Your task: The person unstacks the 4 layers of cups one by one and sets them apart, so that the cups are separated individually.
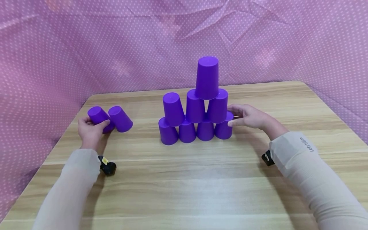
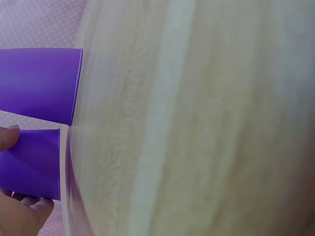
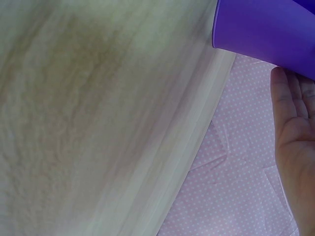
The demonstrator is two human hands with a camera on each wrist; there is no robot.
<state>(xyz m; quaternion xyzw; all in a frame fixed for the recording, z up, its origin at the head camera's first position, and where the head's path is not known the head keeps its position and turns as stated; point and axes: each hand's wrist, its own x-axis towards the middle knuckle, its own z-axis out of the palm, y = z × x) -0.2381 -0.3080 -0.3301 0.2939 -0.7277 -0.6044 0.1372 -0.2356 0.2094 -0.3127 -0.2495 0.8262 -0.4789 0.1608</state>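
Observation:
My left hand point(image 1: 89, 132) grips an upside-down purple cup point(image 1: 97, 114) at the left of the table, thumb on the near side and fingers on the far side. In the left wrist view that held cup point(image 2: 37, 162) has its rim close to the tabletop. Right beside it stands a second inverted cup point(image 1: 120, 119). A pyramid of inverted purple cups rises mid-table: several in the bottom row, three above, and one top cup point(image 1: 207, 78). My right hand point(image 1: 248, 117) is at the bottom row's rightmost cup point(image 1: 223, 129), its straight fingertips against the side in the right wrist view.
The wood-grain table point(image 1: 184, 182) has rounded far corners. Pink dotted cloth point(image 1: 143, 48) hangs behind it and along both sides. Black wrist-worn devices point(image 1: 108, 167) sit under both forearms, which are in light sleeves.

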